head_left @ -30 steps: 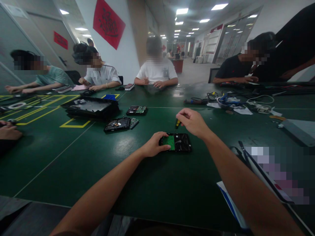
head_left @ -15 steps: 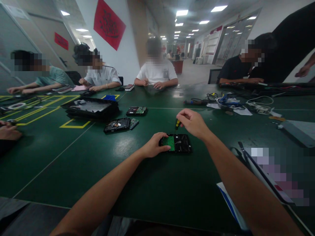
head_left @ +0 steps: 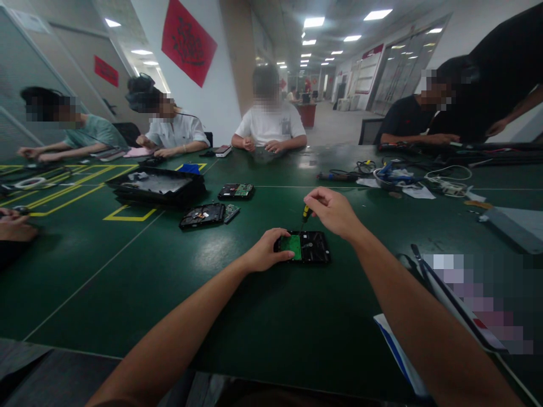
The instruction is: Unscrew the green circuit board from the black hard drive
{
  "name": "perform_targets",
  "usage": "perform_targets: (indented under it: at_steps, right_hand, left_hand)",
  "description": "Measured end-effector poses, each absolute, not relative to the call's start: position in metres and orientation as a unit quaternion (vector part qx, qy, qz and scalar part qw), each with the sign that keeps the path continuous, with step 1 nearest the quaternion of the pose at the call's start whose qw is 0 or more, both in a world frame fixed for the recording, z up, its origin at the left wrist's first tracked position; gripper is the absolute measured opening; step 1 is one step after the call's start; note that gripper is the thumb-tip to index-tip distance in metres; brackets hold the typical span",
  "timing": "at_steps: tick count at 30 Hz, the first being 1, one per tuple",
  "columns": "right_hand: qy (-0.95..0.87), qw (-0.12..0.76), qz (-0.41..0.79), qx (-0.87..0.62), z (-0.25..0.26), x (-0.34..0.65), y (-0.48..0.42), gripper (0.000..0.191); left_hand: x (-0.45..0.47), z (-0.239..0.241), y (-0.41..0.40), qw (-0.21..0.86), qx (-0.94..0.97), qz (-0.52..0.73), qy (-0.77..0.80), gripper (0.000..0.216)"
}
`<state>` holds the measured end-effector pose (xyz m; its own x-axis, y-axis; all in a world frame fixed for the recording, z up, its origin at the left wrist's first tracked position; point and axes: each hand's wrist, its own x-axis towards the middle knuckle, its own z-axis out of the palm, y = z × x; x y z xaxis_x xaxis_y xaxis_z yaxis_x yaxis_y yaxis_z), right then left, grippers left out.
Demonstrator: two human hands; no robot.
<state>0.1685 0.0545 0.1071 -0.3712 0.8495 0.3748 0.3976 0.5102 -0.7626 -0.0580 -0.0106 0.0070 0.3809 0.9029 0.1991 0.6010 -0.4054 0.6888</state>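
Observation:
A black hard drive [head_left: 313, 247] with a green circuit board lies on the green table [head_left: 237, 305] in front of me. My left hand [head_left: 266, 251] grips its left end, fingers curled over the board. Held upright in my right hand [head_left: 333, 211], which is closed around the handle, is a small yellow-and-black screwdriver [head_left: 305, 215]. Its tip points down at the far edge of the drive.
Two more opened drives [head_left: 202, 215] [head_left: 236, 191] and a black tray [head_left: 155, 185] lie to the far left. Cables and tools [head_left: 394, 174] clutter the far right. Papers [head_left: 403, 356] sit near my right forearm. Several people sit around the table; another person's hand [head_left: 14, 226] rests at left.
My hands and the drive have stayed nearly still. A person at the far right has shifted their arm.

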Motion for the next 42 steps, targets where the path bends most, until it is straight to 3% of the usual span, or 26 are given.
perform_targets:
  at_steps: [8, 14, 18, 25, 31, 39, 42]
  right_hand:
    - [-0.757, 0.378, 0.385, -0.369, 0.1035, 0.164, 0.0527, 0.032]
    - [-0.781, 0.389, 0.3, -0.386, 0.1039, 0.1673, 0.0555, 0.024]
    - [-0.767, 0.393, 0.314, -0.399, 0.1056, 0.1695, 0.0538, 0.017]
    - [-0.764, 0.375, 0.379, -0.362, 0.1042, 0.1635, 0.0521, 0.031]
    - [-0.784, 0.389, 0.293, -0.384, 0.1053, 0.1676, 0.0546, 0.026]
    - [-0.764, 0.374, 0.377, -0.366, 0.1024, 0.1639, 0.0537, 0.033]
    - [-0.774, 0.378, 0.35, -0.367, 0.1022, 0.1643, 0.0559, 0.031]
  left_hand:
    - [-0.0569, 0.0067, -0.011, 0.265, 0.789, 0.29, 0.473, 0.059]
    - [-0.0569, 0.0059, -0.0102, 0.264, 0.789, 0.285, 0.476, 0.059]
    - [-0.0564, 0.0069, -0.0102, 0.263, 0.79, 0.285, 0.474, 0.059]
    - [-0.0568, 0.0054, -0.0098, 0.262, 0.789, 0.289, 0.475, 0.059]
    - [-0.0565, 0.0104, -0.0118, 0.266, 0.79, 0.286, 0.473, 0.058]
    - [-0.0578, 0.0052, -0.0097, 0.261, 0.79, 0.29, 0.474, 0.059]
    - [-0.0585, 0.0031, -0.0086, 0.257, 0.791, 0.292, 0.471, 0.059]
